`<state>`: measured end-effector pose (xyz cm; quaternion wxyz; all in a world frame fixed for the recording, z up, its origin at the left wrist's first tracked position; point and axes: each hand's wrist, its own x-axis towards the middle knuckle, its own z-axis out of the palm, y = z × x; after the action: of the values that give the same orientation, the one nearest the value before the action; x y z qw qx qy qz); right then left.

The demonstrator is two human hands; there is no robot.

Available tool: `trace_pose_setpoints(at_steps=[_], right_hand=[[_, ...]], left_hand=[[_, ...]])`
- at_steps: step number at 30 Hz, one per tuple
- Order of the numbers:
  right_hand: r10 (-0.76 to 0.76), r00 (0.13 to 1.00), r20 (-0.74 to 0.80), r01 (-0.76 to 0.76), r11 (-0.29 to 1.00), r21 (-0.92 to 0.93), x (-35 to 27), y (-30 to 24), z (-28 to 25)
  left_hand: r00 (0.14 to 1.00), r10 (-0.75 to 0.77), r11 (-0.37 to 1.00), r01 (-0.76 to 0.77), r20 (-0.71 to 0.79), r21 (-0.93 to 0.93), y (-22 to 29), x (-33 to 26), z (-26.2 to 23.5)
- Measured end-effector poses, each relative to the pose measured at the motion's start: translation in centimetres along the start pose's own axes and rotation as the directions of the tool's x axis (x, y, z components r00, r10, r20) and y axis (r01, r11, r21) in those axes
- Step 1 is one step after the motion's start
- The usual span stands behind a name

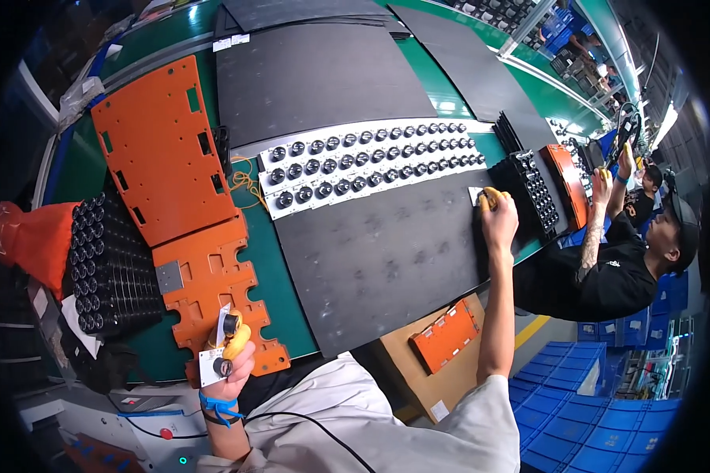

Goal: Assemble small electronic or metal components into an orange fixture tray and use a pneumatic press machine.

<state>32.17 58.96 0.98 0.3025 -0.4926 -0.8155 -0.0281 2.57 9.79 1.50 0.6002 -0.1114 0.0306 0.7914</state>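
My left hand [230, 364], with yellow fingertip covers, holds two small black round parts and a white label sheet [211, 364] near the bench's front edge, over an orange cut-out plate [213, 288]. My right hand [498, 217] is stretched out to the right. Its yellow-tipped fingers press on the right edge of a large dark panel [379, 260], beside a small white label. Behind the panel lie white strips with rows of black round parts [371, 162]. Whether the right hand pinches anything is hidden.
A big orange plate [159, 146] lies at the left, with a tray of stacked black round parts [106, 264] and a red bag [31, 236] beside it. More dark panels [315, 75] lie behind. Black trays [528, 189] stand at the right, where another person [607, 260] works.
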Motion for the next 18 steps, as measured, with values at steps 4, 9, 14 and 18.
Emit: trace_pose_setpoints(at_steps=[4, 9, 14, 18], right_hand=[[0.026, 1.0, -0.001, -0.026, 0.997, -0.079, 2.7, 0.7, 1.5], [-0.017, 0.998, -0.062, 0.006, 0.985, -0.17, 4.0, 1.4, 2.8], [0.041, 0.993, -0.114, -0.055, 0.991, -0.126, 3.9, 0.8, 3.4], [0.054, 0.988, -0.144, -0.075, 0.987, -0.14, 4.1, 0.9, 3.5]], left_hand=[[0.999, 0.034, 0.999, -0.033, -0.016, 0.021, -0.1, -0.2, 0.3], [1.0, 0.021, 1.0, -0.021, -0.011, 0.017, 0.0, 0.1, 0.1], [0.993, 0.058, 0.998, -0.057, -0.099, 0.006, -0.2, -0.3, 0.3], [0.997, 0.037, 0.999, -0.038, -0.069, -0.013, -0.2, -0.2, 0.0]])
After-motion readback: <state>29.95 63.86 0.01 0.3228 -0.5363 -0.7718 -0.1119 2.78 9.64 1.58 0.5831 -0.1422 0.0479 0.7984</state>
